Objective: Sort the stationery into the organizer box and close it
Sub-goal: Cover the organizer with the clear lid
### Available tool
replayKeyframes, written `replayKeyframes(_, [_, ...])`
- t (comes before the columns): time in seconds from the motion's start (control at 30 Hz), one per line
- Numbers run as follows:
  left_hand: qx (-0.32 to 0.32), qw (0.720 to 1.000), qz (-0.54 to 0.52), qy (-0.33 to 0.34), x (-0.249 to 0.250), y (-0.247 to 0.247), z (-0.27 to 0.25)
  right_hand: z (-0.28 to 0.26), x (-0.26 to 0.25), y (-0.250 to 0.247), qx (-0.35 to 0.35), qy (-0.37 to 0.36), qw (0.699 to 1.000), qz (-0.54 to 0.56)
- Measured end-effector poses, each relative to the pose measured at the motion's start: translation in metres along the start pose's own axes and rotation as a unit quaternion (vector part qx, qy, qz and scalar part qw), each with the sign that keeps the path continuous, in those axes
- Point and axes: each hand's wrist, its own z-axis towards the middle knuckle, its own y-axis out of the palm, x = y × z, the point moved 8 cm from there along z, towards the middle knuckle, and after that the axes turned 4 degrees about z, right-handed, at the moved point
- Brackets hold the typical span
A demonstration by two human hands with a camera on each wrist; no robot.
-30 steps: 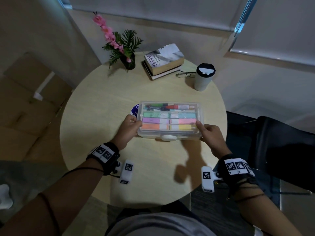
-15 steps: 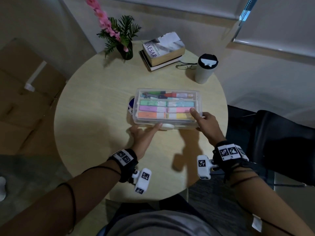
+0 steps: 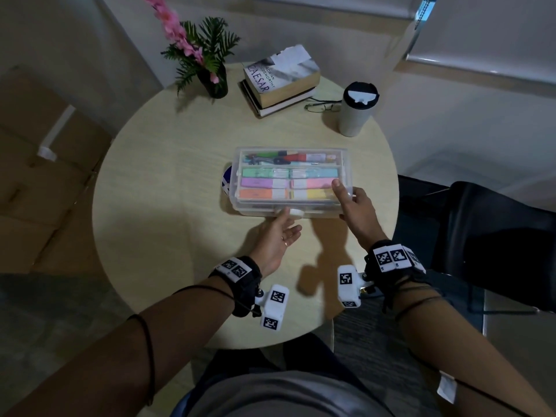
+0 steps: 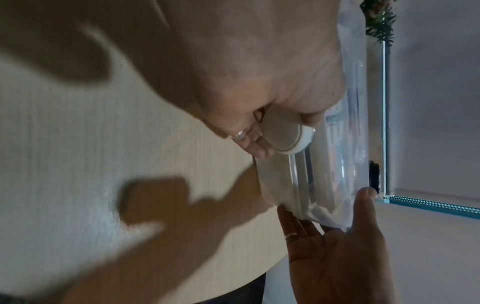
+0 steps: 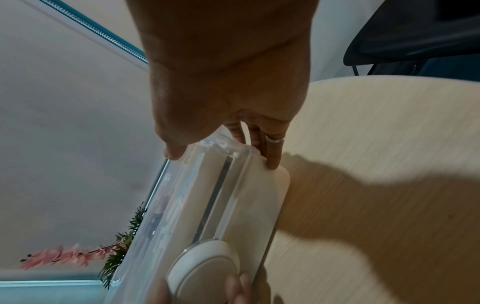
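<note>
The clear organizer box (image 3: pixel 288 179) lies on the round table (image 3: pixel 165 206) with its lid down. Coloured note pads and pens show through the lid. My right hand (image 3: pixel 346 200) grips the box's front right corner, thumb on the lid and fingers against the side (image 5: pixel 221 148). My left hand (image 3: pixel 285 219), palm up, is at the white round latch (image 3: pixel 296 212) on the front wall. In the left wrist view the latch (image 4: pixel 285 135) is pinched between thumb and fingers. The right wrist view shows the latch (image 5: pixel 205 267) with left fingertips either side.
At the back of the table stand a flower vase (image 3: pixel 215 82), stacked books (image 3: pixel 279 79), glasses (image 3: pixel 320 106) and a white tumbler (image 3: pixel 356 109). A blue-and-white round object (image 3: pixel 225 179) peeks out behind the box's left end. A black chair (image 3: pixel 481 236) is to the right.
My left hand left the box's left end and came round to the front latch. My right hand stayed on the front right corner.
</note>
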Motion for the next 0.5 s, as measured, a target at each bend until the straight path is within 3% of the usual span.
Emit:
replayKeyframes(0.23, [0.037,0.989,-0.094,-0.106,-0.012,0.003,0.008,-0.003,-0.006,0.001,-0.002,-0.031,0.999,0.005])
replayKeyframes(0.43, [0.001,0.991,-0.029,-0.133,-0.008,-0.009,0.015,-0.002,-0.007,0.005,-0.011,-0.049,0.999,-0.005])
replayKeyframes(0.5, [0.018,0.990,0.014,-0.139,-0.004,-0.027,0.017,-0.003,-0.009,0.006,-0.023,-0.047,0.999,-0.008])
